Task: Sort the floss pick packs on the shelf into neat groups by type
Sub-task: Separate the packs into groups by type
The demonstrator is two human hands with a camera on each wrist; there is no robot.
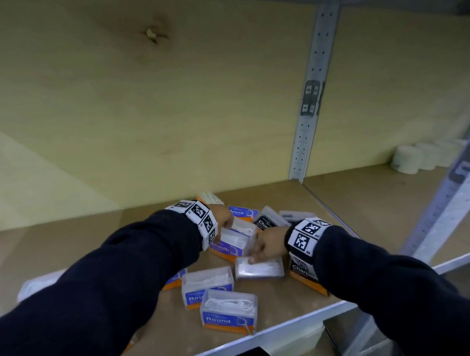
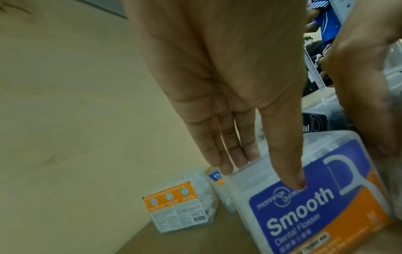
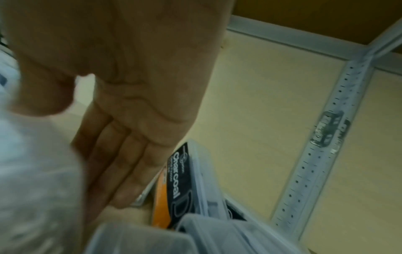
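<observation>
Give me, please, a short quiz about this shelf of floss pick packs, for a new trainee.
1. True or false: the left hand touches the label of the Smooth pack with its index finger.
2. The front pack, nearest the shelf edge, reads: A) Round B) Charcoal C) Smooth.
3. Fill in: the black-labelled pack beside the right hand reads ____.
Key: 1 true; 2 A; 3 Charcoal.

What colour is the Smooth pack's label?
The Smooth pack label is blue and orange, white lettering; clearest in left wrist view.
</observation>
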